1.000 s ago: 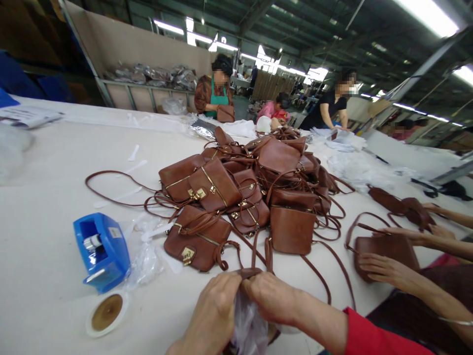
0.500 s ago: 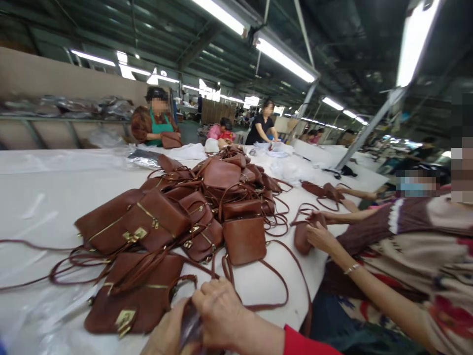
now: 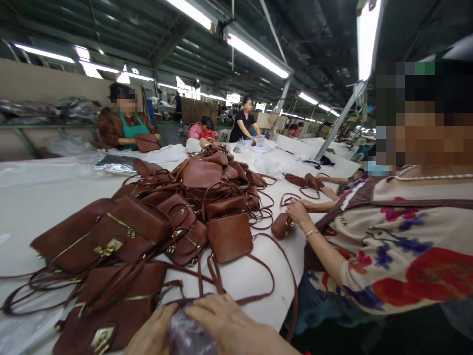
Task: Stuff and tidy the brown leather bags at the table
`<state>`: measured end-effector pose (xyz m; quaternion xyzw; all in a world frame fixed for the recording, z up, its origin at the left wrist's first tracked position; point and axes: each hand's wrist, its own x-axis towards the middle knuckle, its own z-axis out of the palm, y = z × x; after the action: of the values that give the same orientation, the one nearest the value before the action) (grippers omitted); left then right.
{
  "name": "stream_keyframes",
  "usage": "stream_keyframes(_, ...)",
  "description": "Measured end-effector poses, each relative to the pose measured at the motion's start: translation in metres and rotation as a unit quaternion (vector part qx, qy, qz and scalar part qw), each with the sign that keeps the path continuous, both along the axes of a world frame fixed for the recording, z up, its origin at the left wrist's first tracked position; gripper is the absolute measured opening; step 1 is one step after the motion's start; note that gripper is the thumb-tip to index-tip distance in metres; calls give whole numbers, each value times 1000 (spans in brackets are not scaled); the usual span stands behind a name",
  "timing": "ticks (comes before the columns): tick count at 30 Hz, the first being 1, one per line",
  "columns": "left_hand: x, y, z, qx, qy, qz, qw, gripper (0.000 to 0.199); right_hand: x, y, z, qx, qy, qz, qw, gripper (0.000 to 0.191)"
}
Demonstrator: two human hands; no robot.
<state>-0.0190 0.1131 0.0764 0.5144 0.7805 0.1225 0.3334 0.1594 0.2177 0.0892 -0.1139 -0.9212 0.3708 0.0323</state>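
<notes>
At the bottom edge, my left hand [image 3: 153, 331] and my right hand [image 3: 225, 320] are wrapped around either side of a bundle covered in clear plastic [image 3: 190, 333]. Something dark brown shows through the plastic; the lower part of the bundle is cut off by the frame. Just left of my left hand lies a brown bag with a gold clasp [image 3: 107, 315]. Beyond my hands sits a square brown bag [image 3: 229, 237], its strap looping over the white table toward my right hand.
A heap of brown bags [image 3: 201, 173] fills the middle of the white table [image 3: 258, 283]. At the right, a person in a floral top handles a small brown bag [image 3: 283, 226]. Other people stand or sit behind the table. Clear plastic [image 3: 22, 325] lies at the lower left.
The view has turned right, so the bags appear further left. My right hand's fingers have gone from a fist to lying over the plastic bundle. The neighbouring person appears nearer.
</notes>
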Motion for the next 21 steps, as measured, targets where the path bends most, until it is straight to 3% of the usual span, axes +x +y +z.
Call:
stream_keyframes(3,12,2,24,23,-165,27,986,70,-11,-4,-15,-4,28,-67,997,52)
stream_keyframes(5,17,7,31,22,-195,62,979,76,-23,-6,-20,-17,24,-118,993,42)
stream_keyframes(8,22,14,28,28,-53,72,996,69,-34,-4,-19,-78,32,-162,983,39)
stream_keyframes(11,25,14,18,45,79,48,995,37,-25,6,-20,-241,90,-150,955,39)
stream_keyframes(13,25,8,9,69,87,42,993,32,-10,11,-27,-347,122,-160,916,48)
stream_keyframes(15,24,0,-2,105,74,35,991,35,3,12,-39,-393,120,-211,887,51)
stream_keyframes(18,18,-13,-24,180,104,14,978,39,10,-1,-58,-331,97,-263,901,43)
stream_keyframes(21,10,-23,-43,258,155,-25,953,41,1,-19,-67,-246,68,-325,911,38)
